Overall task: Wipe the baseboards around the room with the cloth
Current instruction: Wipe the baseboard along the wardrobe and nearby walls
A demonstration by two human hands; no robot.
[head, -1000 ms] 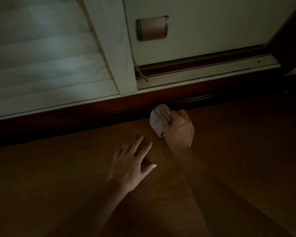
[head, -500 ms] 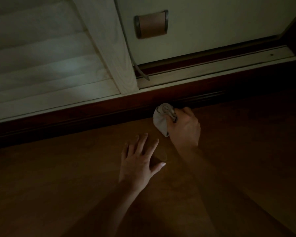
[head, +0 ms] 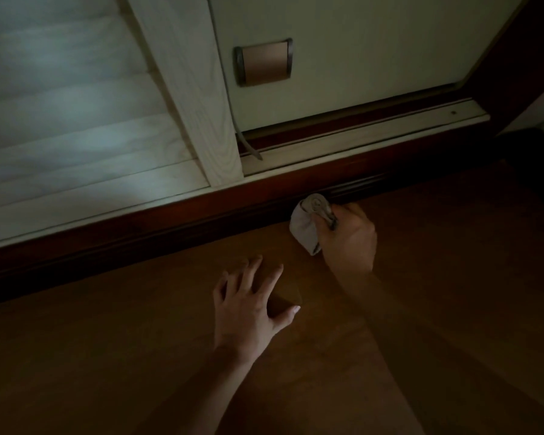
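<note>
Moved: my right hand (head: pixel 349 243) and the cloth (head: pixel 307 227) have slid rightward along the baseboard (head: pixel 170 221), and my left hand (head: pixel 248 312) has followed. Right hand: clenched round the bunched cloth, which is against the baseboard's foot. Left hand: fingers spread, holding nothing, over the floor (head: pixel 453 277). Step: mid-wipe. Next: probably further right, keeping pressure.

A white slatted wooden shutter door (head: pixel 76 120) is catching pale light at upper left, and a flat cream sliding panel (head: pixel 374 42) with a rectangular bronze recessed handle (head: pixel 264 61) is standing to its right. A pale narrow track (head: pixel 374 133) is running under the panel, and a brown wooden floor (head: pixel 453 277) is filling the foreground.
</note>
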